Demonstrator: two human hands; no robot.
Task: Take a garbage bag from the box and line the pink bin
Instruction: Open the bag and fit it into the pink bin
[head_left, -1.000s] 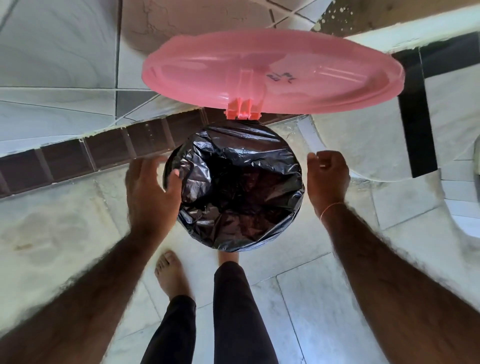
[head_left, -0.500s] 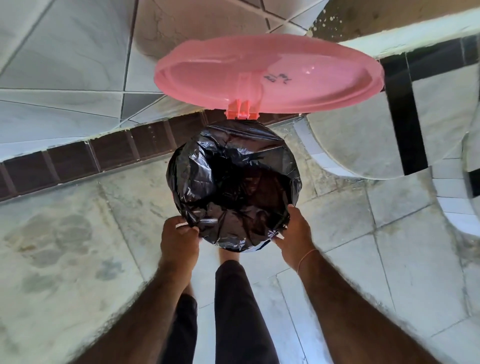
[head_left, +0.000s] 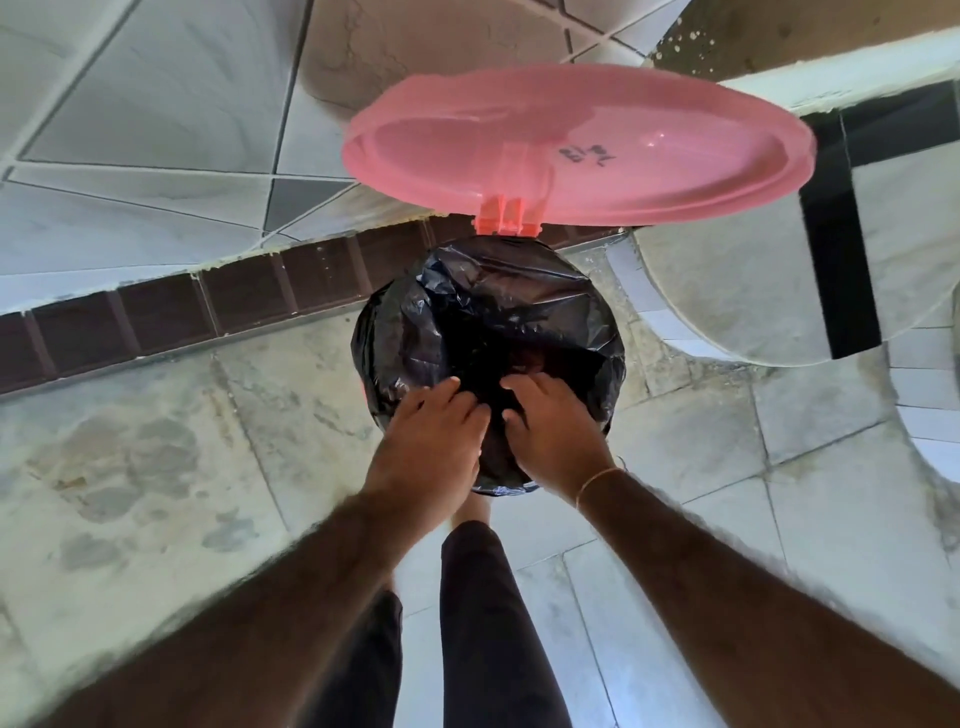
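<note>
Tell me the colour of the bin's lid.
Pink, with a small dark scribble on its underside; the lid stands open in the head view.

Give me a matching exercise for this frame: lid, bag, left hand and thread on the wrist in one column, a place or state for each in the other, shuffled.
Things:
1. lid
2. bag
3. left hand
4. thread

Places or states:
A. around the right wrist
B. black, crumpled, covering the bin mouth
C. pink, swung up and open
D. pressing on the bag's near edge, fingers spread

Pairs: 1-C, 2-B, 3-D, 4-A
</note>
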